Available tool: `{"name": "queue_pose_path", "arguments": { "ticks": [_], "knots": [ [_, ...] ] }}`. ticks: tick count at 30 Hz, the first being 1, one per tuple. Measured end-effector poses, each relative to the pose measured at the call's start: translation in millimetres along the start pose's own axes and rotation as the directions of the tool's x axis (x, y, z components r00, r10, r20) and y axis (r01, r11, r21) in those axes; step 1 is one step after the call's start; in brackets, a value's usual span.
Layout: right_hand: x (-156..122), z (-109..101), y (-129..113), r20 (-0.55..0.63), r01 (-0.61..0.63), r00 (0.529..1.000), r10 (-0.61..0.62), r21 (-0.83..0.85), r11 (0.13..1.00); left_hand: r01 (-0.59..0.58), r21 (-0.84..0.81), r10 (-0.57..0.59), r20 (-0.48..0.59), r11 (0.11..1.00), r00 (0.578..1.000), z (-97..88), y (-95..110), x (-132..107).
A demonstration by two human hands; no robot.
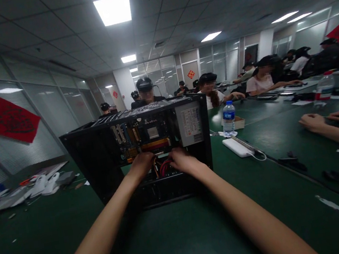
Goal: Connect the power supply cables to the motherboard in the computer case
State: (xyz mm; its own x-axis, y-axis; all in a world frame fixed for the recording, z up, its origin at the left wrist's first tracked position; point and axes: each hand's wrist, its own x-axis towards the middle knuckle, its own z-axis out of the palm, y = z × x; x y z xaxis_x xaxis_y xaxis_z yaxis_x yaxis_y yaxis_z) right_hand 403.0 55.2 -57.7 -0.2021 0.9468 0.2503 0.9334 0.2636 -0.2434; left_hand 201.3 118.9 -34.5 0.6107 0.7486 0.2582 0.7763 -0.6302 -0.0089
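Observation:
An open black computer case (97, 155) stands on its side on the green table (182, 245). Inside it I see a motherboard (145, 137) and a grey power supply (191, 123). Both my hands reach into the case below the motherboard. My left hand (141, 163) and my right hand (183, 160) have fingers curled in among a bundle of red, yellow and black cables (163, 167). The fingertips are hidden inside the case, so what each one grips is unclear.
A water bottle (228, 118) and a white power bank (237, 147) with cable lie right of the case. Another person's hands (332, 119) rest on the table at right. White parts and papers (41, 184) lie at left. Several people sit at the far side.

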Motion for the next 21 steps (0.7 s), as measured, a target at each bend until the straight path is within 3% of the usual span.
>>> {"name": "queue_pose_path", "arguments": {
  "ticks": [21],
  "knots": [
    [7.7,7.3,0.6,-0.012,-0.012,1.000,0.012,0.004,1.000,-0.059,0.074,0.058,0.016,0.996,0.998,2.1,-8.6,-2.9]
  ]
}}
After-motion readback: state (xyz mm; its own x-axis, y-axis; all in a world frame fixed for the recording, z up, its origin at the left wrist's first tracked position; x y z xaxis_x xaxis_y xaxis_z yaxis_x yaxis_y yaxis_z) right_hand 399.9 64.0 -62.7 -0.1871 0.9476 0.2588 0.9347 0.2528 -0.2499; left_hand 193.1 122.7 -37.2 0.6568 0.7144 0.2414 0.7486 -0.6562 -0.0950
